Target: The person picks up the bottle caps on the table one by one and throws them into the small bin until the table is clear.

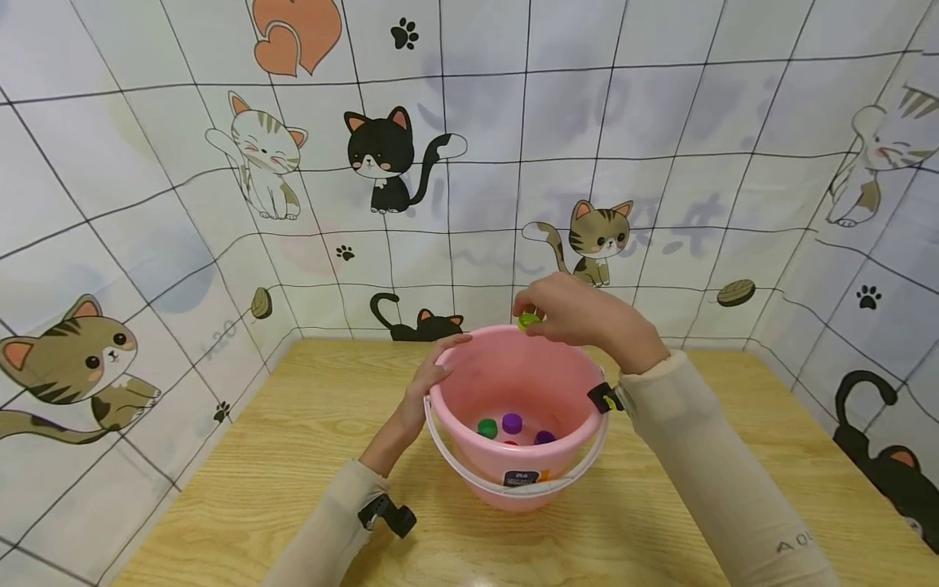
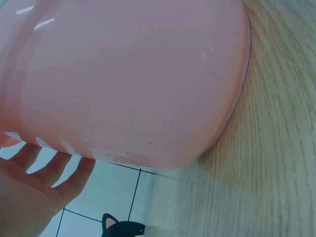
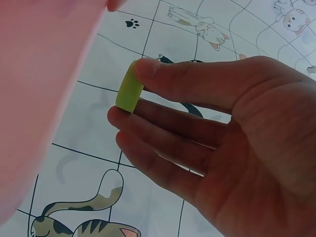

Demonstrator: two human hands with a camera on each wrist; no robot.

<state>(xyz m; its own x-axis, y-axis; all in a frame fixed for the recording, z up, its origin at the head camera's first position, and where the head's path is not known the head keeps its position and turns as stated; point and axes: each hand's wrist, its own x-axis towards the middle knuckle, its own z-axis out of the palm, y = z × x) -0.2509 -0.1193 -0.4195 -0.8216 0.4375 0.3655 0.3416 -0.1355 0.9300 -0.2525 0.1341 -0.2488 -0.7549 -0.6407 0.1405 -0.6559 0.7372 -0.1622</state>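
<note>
A pink bucket point(image 1: 478, 461) with a white handle stands on the wooden table. At its left side, my left hand point(image 1: 420, 390) holds the rim, thumb at the edge. The left wrist view shows this hand's fingers point(image 2: 74, 182) against the outer wall. Above the far rim, my right hand point(image 1: 575, 314) pinches a yellow-green bottle cap point(image 3: 129, 90) between thumb and fingertips. Inside the bucket lie a green cap point(image 1: 487, 428), a purple cap point(image 1: 512, 423), a darker purple cap point(image 1: 544, 438) and a sliver of red, mostly hidden by the near rim.
The wooden table point(image 1: 330, 391) reaches back to a wall point(image 1: 484, 253) covered in a tile-and-cat print, which also runs along both sides. The bucket's white handle point(image 1: 528, 490) hangs down across its front.
</note>
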